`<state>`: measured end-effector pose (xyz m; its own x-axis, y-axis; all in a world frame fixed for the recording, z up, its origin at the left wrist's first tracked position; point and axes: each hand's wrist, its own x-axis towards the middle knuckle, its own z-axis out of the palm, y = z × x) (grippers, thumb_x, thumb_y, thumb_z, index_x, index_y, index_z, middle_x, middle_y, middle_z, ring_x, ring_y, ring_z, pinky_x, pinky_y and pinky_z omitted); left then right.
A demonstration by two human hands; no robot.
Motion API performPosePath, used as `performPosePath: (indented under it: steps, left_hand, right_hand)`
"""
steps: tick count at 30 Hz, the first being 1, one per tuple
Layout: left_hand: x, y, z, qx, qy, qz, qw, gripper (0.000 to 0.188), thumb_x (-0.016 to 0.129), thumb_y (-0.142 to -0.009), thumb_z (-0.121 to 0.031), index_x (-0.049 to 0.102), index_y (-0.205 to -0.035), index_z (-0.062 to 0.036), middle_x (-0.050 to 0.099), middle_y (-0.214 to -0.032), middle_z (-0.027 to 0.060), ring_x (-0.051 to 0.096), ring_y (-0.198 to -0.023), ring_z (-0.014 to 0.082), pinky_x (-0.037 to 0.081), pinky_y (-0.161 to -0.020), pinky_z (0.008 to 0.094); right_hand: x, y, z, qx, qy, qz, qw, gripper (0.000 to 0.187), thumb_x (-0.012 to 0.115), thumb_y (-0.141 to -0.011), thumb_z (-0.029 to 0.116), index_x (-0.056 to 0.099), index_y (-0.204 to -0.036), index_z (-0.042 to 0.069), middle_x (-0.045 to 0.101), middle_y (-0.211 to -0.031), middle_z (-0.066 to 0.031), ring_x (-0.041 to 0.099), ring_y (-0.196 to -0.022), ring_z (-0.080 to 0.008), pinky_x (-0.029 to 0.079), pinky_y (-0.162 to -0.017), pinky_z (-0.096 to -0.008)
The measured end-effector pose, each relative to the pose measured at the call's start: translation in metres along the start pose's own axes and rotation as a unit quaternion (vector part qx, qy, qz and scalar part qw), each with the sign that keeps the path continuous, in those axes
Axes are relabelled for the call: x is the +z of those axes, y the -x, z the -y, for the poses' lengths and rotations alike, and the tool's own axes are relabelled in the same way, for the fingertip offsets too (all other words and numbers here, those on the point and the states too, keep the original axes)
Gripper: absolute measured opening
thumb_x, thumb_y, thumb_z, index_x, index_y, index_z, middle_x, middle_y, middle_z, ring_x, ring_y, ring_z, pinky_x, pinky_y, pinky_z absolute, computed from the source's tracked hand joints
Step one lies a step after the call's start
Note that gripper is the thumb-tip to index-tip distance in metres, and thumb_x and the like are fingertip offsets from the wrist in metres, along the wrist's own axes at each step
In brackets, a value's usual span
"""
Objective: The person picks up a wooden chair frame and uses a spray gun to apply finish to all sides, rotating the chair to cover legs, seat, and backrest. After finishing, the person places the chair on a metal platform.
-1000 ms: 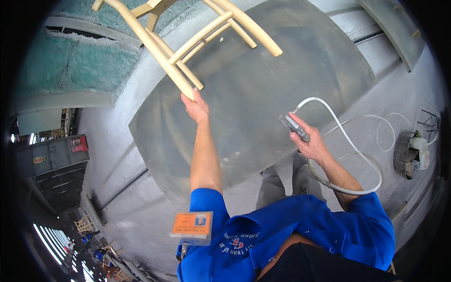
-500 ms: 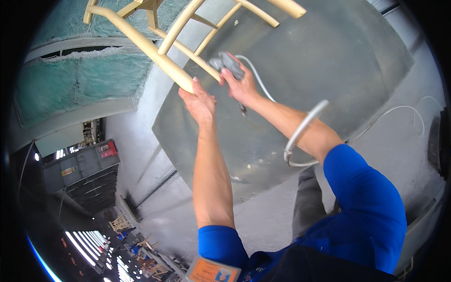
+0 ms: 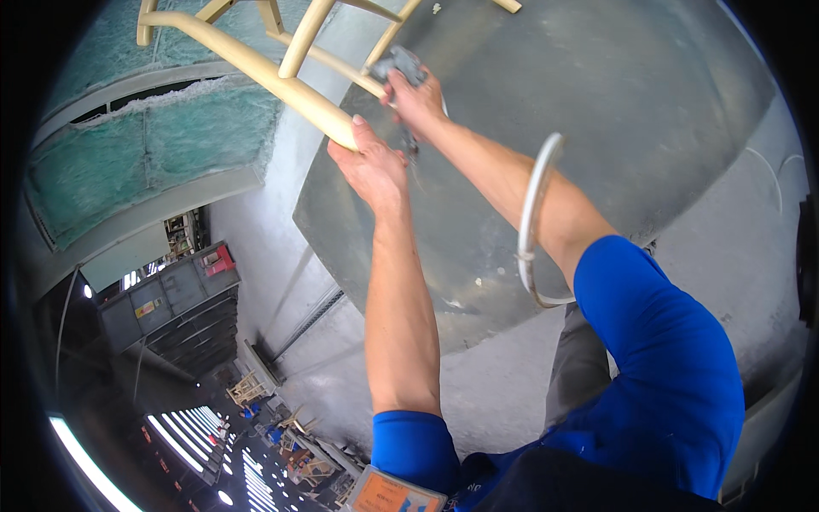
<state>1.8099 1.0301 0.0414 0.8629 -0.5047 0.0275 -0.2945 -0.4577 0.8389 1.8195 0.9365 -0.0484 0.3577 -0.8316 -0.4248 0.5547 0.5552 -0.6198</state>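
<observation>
A pale wooden chair frame (image 3: 243, 68) with round legs and rungs reaches in from the top left, tilted and partly cut off by the picture's edge. My left hand (image 3: 375, 164) is closed around the near end of one of its thick legs. In my right hand (image 3: 418, 101) is a grey spray gun (image 3: 399, 63), held close beside a thinner rung of the frame. Motion blurs the gun, and a small metal fitting dangles below my fingers. A white hose (image 3: 531, 205) loops around my right forearm.
Beneath the frame lies a large dark grey sheet (image 3: 589, 111) on a pale floor (image 3: 341, 375). Green, wet-looking panels (image 3: 102, 171) stand at the left behind a pale ledge. Farther off, lower left, are grey cabinets (image 3: 175, 286) and more wooden chair frames (image 3: 247, 390).
My right hand and the spray gun have shifted up and slightly left along the rung. The chair frame sits higher in the picture, my left hand still on its leg.
</observation>
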Motion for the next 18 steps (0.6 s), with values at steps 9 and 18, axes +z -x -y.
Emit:
performPosePath:
  steps: [9, 18]
  left_hand:
    - [0.003, -0.022, -0.022, -0.027, -0.009, 0.004, 1.000, 0.038, 0.050, -0.108, -0.035, 0.046, -0.118, 0.0009, 0.055, -0.074, 0.0092, 0.056, -0.050, 0.0186, 0.048, -0.044, 0.0330]
    - [0.007, -0.051, -0.030, -0.024, 0.010, 0.028, 0.999, 0.041, 0.049, -0.108, -0.039, 0.046, -0.117, 0.0010, 0.055, -0.078, 0.0106, 0.053, -0.050, 0.0186, 0.049, -0.044, 0.0336]
  right_hand:
    - [-0.129, 0.132, -0.017, 0.101, 0.099, -0.115, 0.983, 0.054, 0.060, -0.103, 0.024, 0.043, -0.154, 0.020, 0.065, -0.089, -0.0014, 0.065, -0.077, -0.0101, 0.050, -0.056, -0.0290]
    - [-0.135, 0.081, -0.014, -0.236, 0.412, 0.146, 0.868, 0.057, 0.066, -0.099, 0.025, 0.049, -0.153, 0.034, 0.073, -0.114, -0.0143, 0.071, -0.103, -0.0346, 0.057, -0.093, -0.0443]
